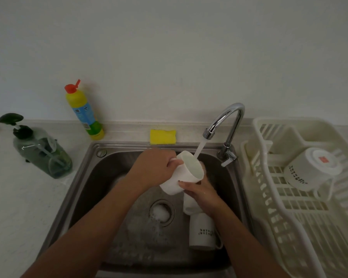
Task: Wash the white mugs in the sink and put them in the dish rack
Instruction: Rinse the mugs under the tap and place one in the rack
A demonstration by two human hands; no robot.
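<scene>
- White mug point(186, 173) held tilted over the sink point(84, 177), mouth turned up and right, water stream point(199, 148) from the faucet point(231, 121) falling just inside the rim.
- Left hand point(153, 169) closed on the handle side; right hand point(201, 192) cupped under the lower rim, fingers against the wall of the mug.
- Rinsing step in hand, judged from the running water and the sponge point(163, 136) left on the far ledge.
- Two more white mugs in the basin below the right wrist: one point(203, 231) mouth down with dark lettering, another point(189, 205) partly hidden, possibly lying on its side.
- One mug point(311, 169) already in the dish rack point(289, 217), inverted, right of the sink.
- Next move: tip out the water, carry right over the sink edge, set mouth down in a free slot beside the racked mug; wet glaze likely slippery, firm hold on the handle advised.
- Foam over the drain point(161, 212).
- Pale counter point(18, 197); soap dispenser point(42, 151) far left, yellow detergent bottle point(84, 111) against the plain wall point(169, 47).
- Dim light overall.
</scene>
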